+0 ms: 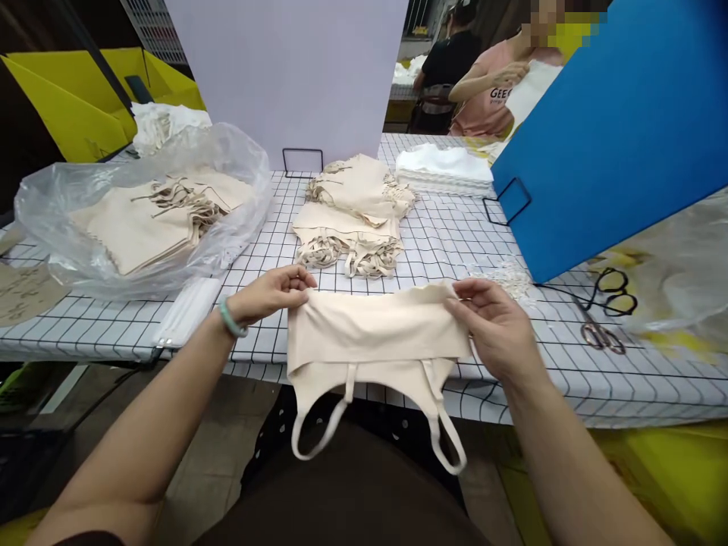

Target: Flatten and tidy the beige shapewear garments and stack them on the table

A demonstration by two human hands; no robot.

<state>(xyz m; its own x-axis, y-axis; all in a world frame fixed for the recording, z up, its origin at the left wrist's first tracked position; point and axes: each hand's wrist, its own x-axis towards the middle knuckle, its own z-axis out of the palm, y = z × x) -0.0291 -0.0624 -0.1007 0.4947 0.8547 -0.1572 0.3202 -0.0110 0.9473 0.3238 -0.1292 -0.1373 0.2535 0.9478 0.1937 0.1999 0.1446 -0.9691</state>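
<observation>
Checked white cloth covers the table [255, 262], with a lilac panel [290, 68] standing behind the middle pile [358, 197] of beige pieces and a blue panel [614, 136] slanting up to the right of that pile. Left of the pile, a clear plastic bag [247, 159] spreads around more beige pieces [125, 227]; to its right and a little farther back sits a white stack [444, 167], and scissors [582, 309] lie to its right on the near side. One piece looks to be midway through handling: it is stretched out and raised, not yet set down. Plenty more lies both in the pile and left of it, but which group is finished and which is waiting cannot be told. The beige garment [378, 326] being handled is on the near side of the pile, apart from it. Its broad band is uppermost, fairly flat with soft creases and a slightly wavy top edge toward the right; below hangs a scooped edge with two straps [349, 383] drooping in loops. The left hand [278, 290] pinches the upper left corner between thumb and fingers; the right hand [497, 322] grips the upper right corner likewise.
</observation>
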